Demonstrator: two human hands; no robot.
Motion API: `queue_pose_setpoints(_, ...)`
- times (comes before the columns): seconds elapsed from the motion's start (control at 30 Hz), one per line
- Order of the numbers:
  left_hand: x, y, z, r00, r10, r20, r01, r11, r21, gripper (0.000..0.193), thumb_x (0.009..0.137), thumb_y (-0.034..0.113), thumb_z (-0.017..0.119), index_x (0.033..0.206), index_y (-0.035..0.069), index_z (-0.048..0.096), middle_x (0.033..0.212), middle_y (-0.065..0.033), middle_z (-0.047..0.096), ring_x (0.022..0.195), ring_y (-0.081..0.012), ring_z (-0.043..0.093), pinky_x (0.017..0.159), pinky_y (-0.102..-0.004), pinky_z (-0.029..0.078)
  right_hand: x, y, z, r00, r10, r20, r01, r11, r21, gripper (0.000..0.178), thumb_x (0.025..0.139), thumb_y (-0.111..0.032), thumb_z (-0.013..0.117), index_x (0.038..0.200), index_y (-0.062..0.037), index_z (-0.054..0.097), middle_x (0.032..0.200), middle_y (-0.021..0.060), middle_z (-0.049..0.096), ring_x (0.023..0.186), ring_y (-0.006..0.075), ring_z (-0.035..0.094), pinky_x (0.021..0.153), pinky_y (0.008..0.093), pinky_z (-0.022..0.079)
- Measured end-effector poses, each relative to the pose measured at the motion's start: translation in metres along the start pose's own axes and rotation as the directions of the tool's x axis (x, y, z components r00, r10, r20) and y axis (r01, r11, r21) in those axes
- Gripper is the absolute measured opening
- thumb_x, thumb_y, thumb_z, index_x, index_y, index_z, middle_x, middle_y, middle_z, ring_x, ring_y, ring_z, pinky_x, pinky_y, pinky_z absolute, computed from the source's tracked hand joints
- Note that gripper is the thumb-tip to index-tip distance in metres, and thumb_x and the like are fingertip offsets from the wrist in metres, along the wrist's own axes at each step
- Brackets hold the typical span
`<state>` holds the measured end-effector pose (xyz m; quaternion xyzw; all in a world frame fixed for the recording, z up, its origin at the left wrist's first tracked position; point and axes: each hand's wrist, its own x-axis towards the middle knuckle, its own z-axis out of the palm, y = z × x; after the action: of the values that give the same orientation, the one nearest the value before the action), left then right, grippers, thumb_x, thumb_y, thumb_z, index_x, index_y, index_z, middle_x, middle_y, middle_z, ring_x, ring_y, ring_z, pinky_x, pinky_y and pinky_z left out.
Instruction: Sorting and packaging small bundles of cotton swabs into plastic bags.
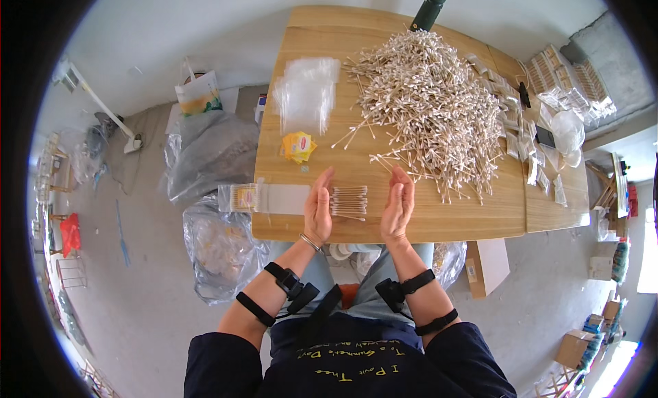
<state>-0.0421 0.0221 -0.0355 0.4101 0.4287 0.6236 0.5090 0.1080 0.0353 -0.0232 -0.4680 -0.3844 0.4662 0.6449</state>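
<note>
A neat row of cotton swabs [349, 202] lies crosswise on the table near its front edge, between my two hands. My left hand [318, 209] stands on edge with fingers stretched out, its palm at the left tips of the row. Facing it, my right hand [397, 204] is also on edge and open, a short gap from the row's right tips. Left of my left hand lie a white strip [284, 199] and a clear packet of swabs [242, 197]. A large loose heap of cotton swabs [432, 103] spreads beyond my right hand.
Clear plastic bags [306, 93] are stacked at the back left, with yellow cards [297, 147] in front. A dark green bottle [429, 10] stands behind the heap. Filled packets [510, 120] and a phone [545, 137] lie at right. Big plastic sacks [212, 154] stand left on the floor.
</note>
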Motion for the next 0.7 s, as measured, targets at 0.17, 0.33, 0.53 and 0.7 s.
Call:
queue_pose_setpoints(0.17, 0.002, -0.001, -0.004, 0.999, 0.023, 0.031, -0.024, 0.998, 0.051, 0.061, 0.101, 0.044, 0.036, 0.137, -0.005, 0.041, 0.139, -0.0166, 0.045, 0.130, -0.0255, 0.041, 0.109, -0.0349, 0.030, -0.016, 0.007, -0.011, 0.993, -0.098, 0.064, 0.107, 0.981, -0.164, 0.048, 0.094, -0.014, 0.055, 0.136, 0.0012, 0.036, 0.141, 0.0131, 0.038, 0.133, 0.0237, 0.034, 0.112, 0.0363, 0.025)
queue_pose_setpoints(0.33, 0.001, 0.001, -0.002, 1.000, 0.011, 0.006, -0.011, 1.000, 0.001, 0.066, 0.100, 0.049, 0.036, 0.137, -0.005, 0.040, 0.139, -0.0162, 0.045, 0.129, -0.0255, 0.041, 0.109, -0.0351, 0.030, -0.030, -0.019, 0.002, 0.876, -0.102, 0.471, 0.438, 0.574, -0.692, 0.084, 0.069, -0.005, 0.074, 0.140, 0.0000, 0.030, 0.148, 0.0236, 0.024, 0.137, 0.0417, 0.024, 0.113, 0.0474, 0.024)
queue_pose_setpoints(0.53, 0.003, 0.003, -0.006, 0.996, -0.003, 0.086, 0.001, 1.000, 0.024, 0.068, 0.100, 0.049, 0.034, 0.141, -0.005, 0.033, 0.145, -0.0183, 0.037, 0.137, -0.0269, 0.031, 0.114, -0.0378, 0.022, -0.018, -0.018, -0.004, 0.889, -0.035, 0.456, 0.375, 0.628, -0.682, 0.081, 0.072, -0.004, 0.074, 0.140, -0.0002, 0.031, 0.147, 0.0235, 0.027, 0.137, 0.0404, 0.026, 0.112, 0.0448, 0.028)
queue_pose_setpoints(0.7, 0.003, 0.002, 0.000, 0.999, 0.049, 0.001, -0.049, 0.993, 0.110, 0.070, 0.099, 0.053, 0.033, 0.137, -0.005, 0.041, 0.137, -0.0173, 0.047, 0.128, -0.0243, 0.042, 0.107, -0.0335, 0.032, -0.018, 0.001, -0.002, 0.957, -0.113, 0.266, 0.238, 0.832, -0.502, 0.061, 0.086, -0.002, 0.061, 0.140, -0.0002, 0.032, 0.149, 0.0206, 0.026, 0.140, 0.0335, 0.024, 0.114, 0.0405, 0.022)
